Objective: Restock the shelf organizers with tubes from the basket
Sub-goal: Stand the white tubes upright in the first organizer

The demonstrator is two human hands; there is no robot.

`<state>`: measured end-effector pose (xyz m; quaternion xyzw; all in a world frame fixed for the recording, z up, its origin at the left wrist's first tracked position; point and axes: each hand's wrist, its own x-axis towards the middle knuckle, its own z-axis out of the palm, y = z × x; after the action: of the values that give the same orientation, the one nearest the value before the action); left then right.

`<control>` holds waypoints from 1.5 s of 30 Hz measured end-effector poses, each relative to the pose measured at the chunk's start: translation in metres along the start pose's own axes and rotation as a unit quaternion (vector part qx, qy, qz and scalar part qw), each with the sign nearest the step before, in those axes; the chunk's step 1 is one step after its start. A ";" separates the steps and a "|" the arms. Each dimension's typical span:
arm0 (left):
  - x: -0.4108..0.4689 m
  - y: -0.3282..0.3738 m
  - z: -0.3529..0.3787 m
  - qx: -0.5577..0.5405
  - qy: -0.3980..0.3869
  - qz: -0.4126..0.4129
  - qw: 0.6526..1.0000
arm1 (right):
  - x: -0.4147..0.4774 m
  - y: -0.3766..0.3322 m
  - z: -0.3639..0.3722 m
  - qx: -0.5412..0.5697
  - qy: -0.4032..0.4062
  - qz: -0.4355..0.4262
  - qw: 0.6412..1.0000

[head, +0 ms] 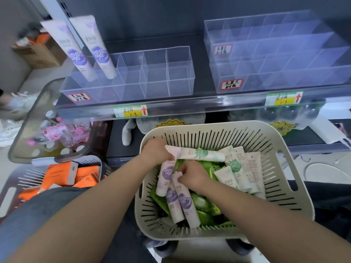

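Observation:
A beige slotted basket (284,168) sits in front of me, holding purple-print tubes (182,202), green-print tubes (235,168) and green packets (205,213). My left hand (155,150) is shut on the crimped end of a green-print tube (201,153) lying across the basket. My right hand (191,174) pinches the top of a purple-print tube (185,200). On the shelf, two purple-print tubes (91,48) stand in the left clear organizer (157,76). The right clear organizer (275,54) holds nothing.
Price tags (131,111) run along the shelf's front rail. At the left are a clear bin of pink items (57,135), a grey basket of orange boxes (62,173) and a cardboard box (39,52). A lower shelf lies behind the basket.

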<state>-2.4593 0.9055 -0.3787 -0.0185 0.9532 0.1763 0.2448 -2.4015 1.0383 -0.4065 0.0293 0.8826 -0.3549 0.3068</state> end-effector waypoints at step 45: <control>-0.079 0.022 -0.273 -0.087 0.290 0.167 0.938 | -0.042 -0.220 -0.233 0.210 0.187 -0.264 0.923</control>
<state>-2.5177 0.8275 -0.1112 0.0691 0.9532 0.2841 -0.0774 -2.5480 1.0308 -0.1186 -0.0753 0.8049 -0.5883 0.0184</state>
